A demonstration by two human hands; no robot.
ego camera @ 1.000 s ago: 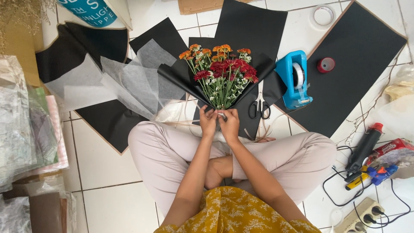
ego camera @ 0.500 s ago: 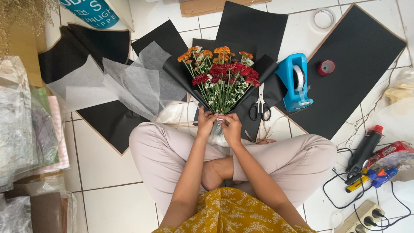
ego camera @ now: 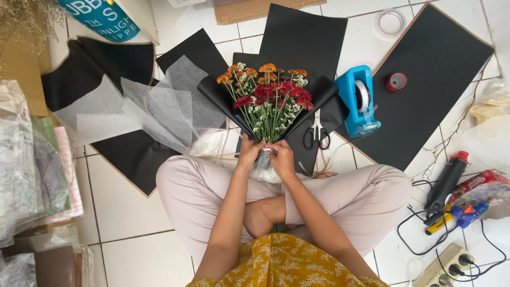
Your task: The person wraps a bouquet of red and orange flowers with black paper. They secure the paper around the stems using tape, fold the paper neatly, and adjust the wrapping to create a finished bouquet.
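A bouquet (ego camera: 270, 101) of red and orange flowers with green stems lies in a fold of black wrapping paper (ego camera: 218, 95) in front of my crossed legs. My left hand (ego camera: 249, 151) and my right hand (ego camera: 281, 157) both grip the bunched stems and the paper at the bouquet's base, side by side. Clear film shows under my hands.
Black paper sheets (ego camera: 425, 79) and white tissue sheets (ego camera: 154, 106) cover the tiled floor. Scissors (ego camera: 317, 135), a blue tape dispenser (ego camera: 361, 101) and a red tape roll (ego camera: 396, 82) lie to the right. A glue gun (ego camera: 447, 180), cables and a power strip (ego camera: 449, 266) sit far right.
The bouquet and both hands have shifted slightly; the hands keep their hold at the base of the stems.
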